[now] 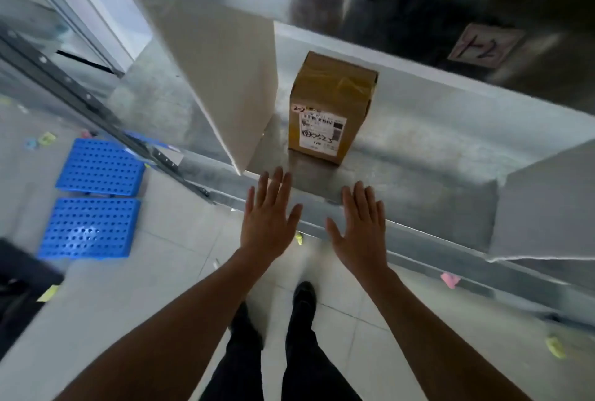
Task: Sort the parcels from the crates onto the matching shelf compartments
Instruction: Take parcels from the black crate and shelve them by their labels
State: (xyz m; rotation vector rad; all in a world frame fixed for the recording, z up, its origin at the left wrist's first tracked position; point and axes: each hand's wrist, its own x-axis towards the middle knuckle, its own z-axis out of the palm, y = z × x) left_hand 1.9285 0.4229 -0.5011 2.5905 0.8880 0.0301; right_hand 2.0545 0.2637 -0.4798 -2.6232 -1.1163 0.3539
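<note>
Brown cardboard parcel [330, 107], taped across its top with yellowish tape and carrying a white printed shipping label on its front face, stands upright on the grey metal shelf [434, 156], inside the compartment bounded on the left by a white divider panel [225, 78]. The parcel sits just beside that panel, near the shelf's front edge, with nothing touching it. A handwritten mark shows at the label's upper left corner, too small to read surely. Above and to the right, a white paper tag [484, 44] with handwritten characters is stuck on the dark surface over the shelf.

Both hands hover in front of the shelf edge, palms down, empty. The left hand [269, 217] has its fingers [273, 185] spread and released, tips close to the parcel's base but apart from it. The right hand [360, 226] is likewise flat and released, holding nothing.

Two blue perforated plastic crates [96, 194] lie on the tiled floor [154, 272] at the left, well apart from the shelf compartment.
</note>
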